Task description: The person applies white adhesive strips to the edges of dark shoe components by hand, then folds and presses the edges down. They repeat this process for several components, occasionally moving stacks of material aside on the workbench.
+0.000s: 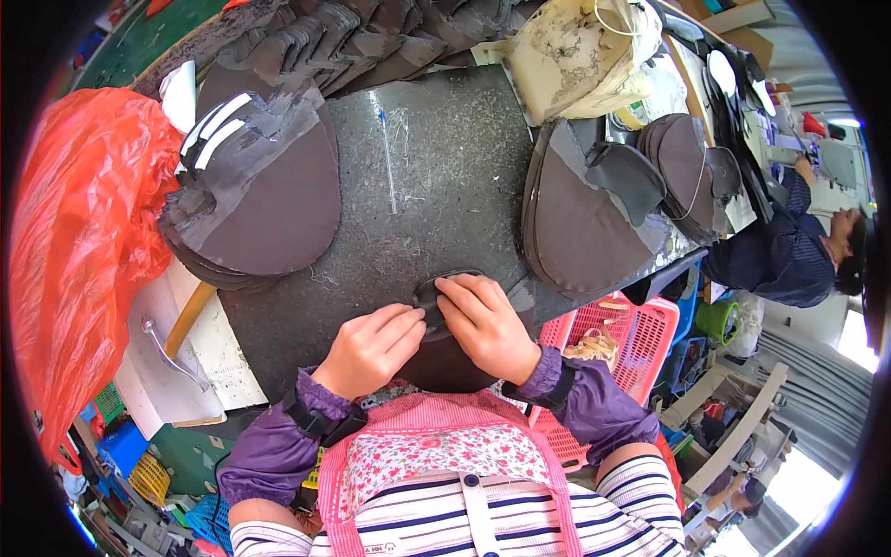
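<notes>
A dark brown, rounded, leather-like piece (449, 364) lies at the near edge of the black work board (436, 176), close to my apron. My left hand (373, 349) is closed, its fingertips pinching the left side of the piece's folded upper part. Beside it my right hand (484, 325) curls over the same part, fingertips pressing near a dark curved edge. The fingers hide much of the place where they meet the piece. Stacks of similar brown pieces flank the hands: a left stack (278, 209) topped with white strips, and a right stack (580, 227) with a small dark curved piece on it.
A pen (387, 167) lies on the board. At left are a red plastic bag (83, 232), a wooden handle (189, 320) and a bent metal rod (174, 356). A stained cream container (571, 60) stands at the back. Pink baskets (661, 325) sit at right; another person (780, 246) works beyond.
</notes>
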`<state>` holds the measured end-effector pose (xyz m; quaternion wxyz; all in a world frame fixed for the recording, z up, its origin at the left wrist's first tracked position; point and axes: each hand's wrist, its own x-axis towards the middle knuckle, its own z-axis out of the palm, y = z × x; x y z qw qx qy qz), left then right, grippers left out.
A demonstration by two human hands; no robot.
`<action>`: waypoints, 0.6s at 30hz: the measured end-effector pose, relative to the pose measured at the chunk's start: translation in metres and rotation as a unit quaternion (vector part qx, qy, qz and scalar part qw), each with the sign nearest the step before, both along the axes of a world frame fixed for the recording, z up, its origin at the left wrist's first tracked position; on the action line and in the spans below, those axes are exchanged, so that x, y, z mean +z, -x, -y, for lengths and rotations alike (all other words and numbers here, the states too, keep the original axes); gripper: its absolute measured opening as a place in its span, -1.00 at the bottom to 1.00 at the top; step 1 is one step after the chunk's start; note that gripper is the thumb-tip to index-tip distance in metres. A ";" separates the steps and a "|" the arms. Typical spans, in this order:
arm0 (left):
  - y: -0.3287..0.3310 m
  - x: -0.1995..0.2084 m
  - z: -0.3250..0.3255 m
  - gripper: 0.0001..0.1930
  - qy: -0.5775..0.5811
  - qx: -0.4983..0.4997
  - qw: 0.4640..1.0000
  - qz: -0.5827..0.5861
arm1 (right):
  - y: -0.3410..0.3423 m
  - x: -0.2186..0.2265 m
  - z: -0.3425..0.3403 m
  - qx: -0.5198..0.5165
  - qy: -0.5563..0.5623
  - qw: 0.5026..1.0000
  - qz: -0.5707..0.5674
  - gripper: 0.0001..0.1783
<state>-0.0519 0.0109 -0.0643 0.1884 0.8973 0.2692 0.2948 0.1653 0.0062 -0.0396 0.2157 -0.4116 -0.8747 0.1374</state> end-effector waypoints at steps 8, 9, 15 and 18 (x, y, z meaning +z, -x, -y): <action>-0.015 0.011 0.000 -0.62 0.205 0.179 0.961 0.044 | 0.009 -0.006 0.004 -0.057 0.051 0.992 -0.098 -0.63; -0.014 0.010 -0.001 -0.62 0.188 0.171 0.966 0.038 | 0.009 -0.008 0.006 -0.057 0.051 0.992 -0.098 -0.63; -0.010 0.004 -0.004 -0.63 0.097 0.111 0.989 0.022 | 0.008 -0.011 0.015 -0.007 -0.011 1.000 0.000 -0.57; -0.005 0.001 -0.001 -0.67 0.049 0.081 0.995 -0.008 | 0.008 -0.009 0.017 0.008 -0.016 0.999 0.038 -0.52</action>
